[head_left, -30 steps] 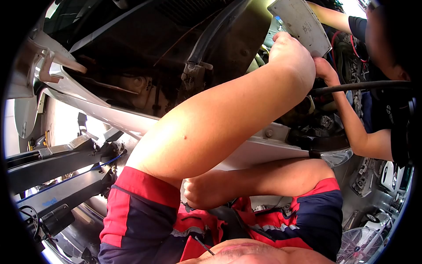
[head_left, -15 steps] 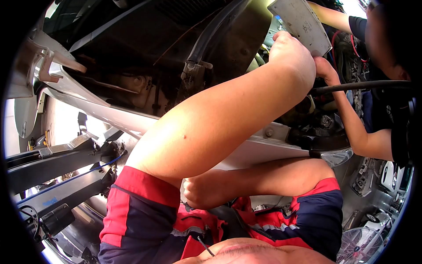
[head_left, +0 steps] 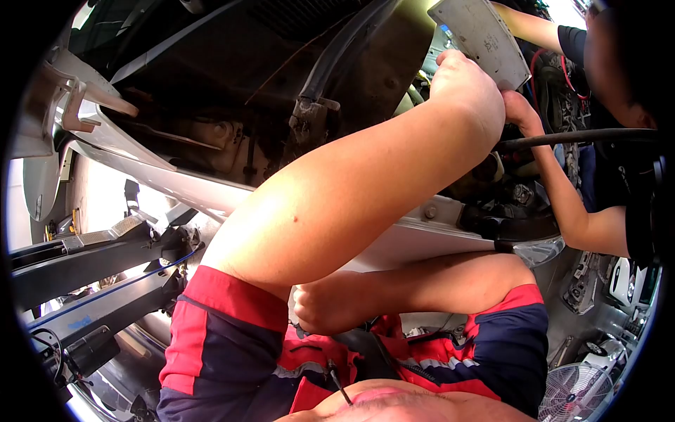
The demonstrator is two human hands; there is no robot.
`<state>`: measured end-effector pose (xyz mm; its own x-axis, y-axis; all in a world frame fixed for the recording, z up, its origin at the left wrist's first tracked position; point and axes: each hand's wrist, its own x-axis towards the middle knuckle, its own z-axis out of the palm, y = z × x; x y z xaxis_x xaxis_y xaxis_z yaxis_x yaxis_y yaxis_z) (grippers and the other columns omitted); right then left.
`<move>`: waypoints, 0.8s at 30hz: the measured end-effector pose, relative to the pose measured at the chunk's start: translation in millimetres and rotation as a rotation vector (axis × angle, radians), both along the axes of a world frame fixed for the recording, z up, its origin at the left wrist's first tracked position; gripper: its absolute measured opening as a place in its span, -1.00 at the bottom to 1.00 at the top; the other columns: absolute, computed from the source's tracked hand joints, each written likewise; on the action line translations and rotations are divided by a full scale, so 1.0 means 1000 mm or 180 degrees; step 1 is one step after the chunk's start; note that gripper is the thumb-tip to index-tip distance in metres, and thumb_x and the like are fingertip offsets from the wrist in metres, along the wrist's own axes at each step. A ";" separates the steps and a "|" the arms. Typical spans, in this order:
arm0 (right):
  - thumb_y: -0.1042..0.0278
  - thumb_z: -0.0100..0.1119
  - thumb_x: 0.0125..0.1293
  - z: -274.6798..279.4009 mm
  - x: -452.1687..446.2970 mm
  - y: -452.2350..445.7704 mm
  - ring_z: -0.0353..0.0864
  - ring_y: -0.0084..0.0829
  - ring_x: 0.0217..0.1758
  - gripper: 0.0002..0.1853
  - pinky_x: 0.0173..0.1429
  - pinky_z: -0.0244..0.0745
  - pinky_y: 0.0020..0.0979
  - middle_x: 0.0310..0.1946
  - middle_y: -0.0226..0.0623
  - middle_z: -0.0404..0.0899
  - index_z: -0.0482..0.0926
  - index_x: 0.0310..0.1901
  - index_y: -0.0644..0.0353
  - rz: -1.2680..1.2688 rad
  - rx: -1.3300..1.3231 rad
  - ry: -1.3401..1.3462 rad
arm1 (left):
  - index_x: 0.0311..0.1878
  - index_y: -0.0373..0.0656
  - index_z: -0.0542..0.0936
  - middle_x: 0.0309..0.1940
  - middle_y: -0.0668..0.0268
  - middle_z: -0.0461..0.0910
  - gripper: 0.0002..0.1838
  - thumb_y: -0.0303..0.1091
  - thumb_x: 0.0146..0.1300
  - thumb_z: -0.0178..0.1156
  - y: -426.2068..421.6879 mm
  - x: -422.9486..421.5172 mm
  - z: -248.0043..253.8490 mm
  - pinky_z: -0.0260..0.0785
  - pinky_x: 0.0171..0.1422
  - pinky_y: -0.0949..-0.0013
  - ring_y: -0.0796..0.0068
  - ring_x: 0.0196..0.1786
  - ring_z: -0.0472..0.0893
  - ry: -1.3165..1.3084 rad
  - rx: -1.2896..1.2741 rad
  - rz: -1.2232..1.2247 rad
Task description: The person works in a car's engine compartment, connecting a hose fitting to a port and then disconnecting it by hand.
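My left arm stretches across to the upper right. My left hand is bent at the wrist beside a pale, scuffed rectangular metal panel; most of its fingers are turned away and hidden. A co-worker's hand is at the panel's lower corner, and their other arm reaches behind its top edge. My right hand is closed in a fist near my chest, below my left forearm. Whether anything is inside that fist is hidden.
A car's open engine bay lies ahead, with a black rubber seal and a white fender edge. A black hose crosses at right. Grey metal lift arms stand at left. A fan is at lower right.
Both arms and the panel keep nearly the same position. The thin dark cord at my chest has swung slightly to the right.
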<state>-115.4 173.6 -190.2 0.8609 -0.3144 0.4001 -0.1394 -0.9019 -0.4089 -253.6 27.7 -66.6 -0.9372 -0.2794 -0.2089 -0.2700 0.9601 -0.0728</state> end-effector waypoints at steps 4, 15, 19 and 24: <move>0.36 0.16 0.02 0.001 0.000 0.000 0.63 -0.24 -0.48 -0.82 -0.33 0.51 -0.22 -0.61 -0.22 0.58 0.57 -0.64 0.21 0.0011 0.0011 0.0056 | 0.02 0.04 0.77 -0.08 0.36 0.75 -0.71 -0.22 0.30 0.20 0.000 -0.001 0.000 0.52 0.00 0.17 0.29 0.01 0.70 0.0003 0.0025 0.0032; 0.34 0.17 0.04 -0.006 0.002 0.003 0.58 -0.27 -0.49 -0.81 -0.31 0.40 -0.23 -0.60 -0.26 0.58 0.56 -0.66 0.16 -0.0041 -0.0088 -0.0060 | 0.03 0.04 0.77 -0.08 0.36 0.75 -0.70 -0.22 0.32 0.17 0.000 -0.001 -0.001 0.53 0.00 0.15 0.30 0.02 0.70 0.0063 0.0029 0.0101; 0.36 0.17 0.02 -0.002 0.001 0.001 0.61 -0.25 -0.48 -0.83 -0.31 0.48 -0.23 -0.61 -0.23 0.57 0.57 -0.63 0.21 0.0014 -0.0039 -0.0028 | 0.02 0.03 0.77 -0.09 0.36 0.75 -0.70 -0.23 0.32 0.17 -0.001 -0.001 -0.003 0.53 -0.02 0.14 0.29 0.01 0.70 0.0074 -0.0007 0.0035; 0.35 0.17 0.02 0.001 0.000 -0.001 0.60 -0.25 -0.49 -0.83 -0.32 0.47 -0.22 -0.62 -0.23 0.56 0.56 -0.63 0.21 0.0052 -0.0019 -0.0016 | 0.01 0.02 0.77 -0.08 0.35 0.75 -0.71 -0.24 0.31 0.17 -0.001 -0.001 -0.002 0.53 -0.02 0.15 0.29 0.01 0.71 0.0060 0.0037 0.0029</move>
<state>-115.4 173.1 -189.4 0.8639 -0.2979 0.4061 -0.1226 -0.9064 -0.4042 -254.1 26.7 -68.2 -0.9383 -0.2858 -0.1946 -0.2801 0.9583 -0.0566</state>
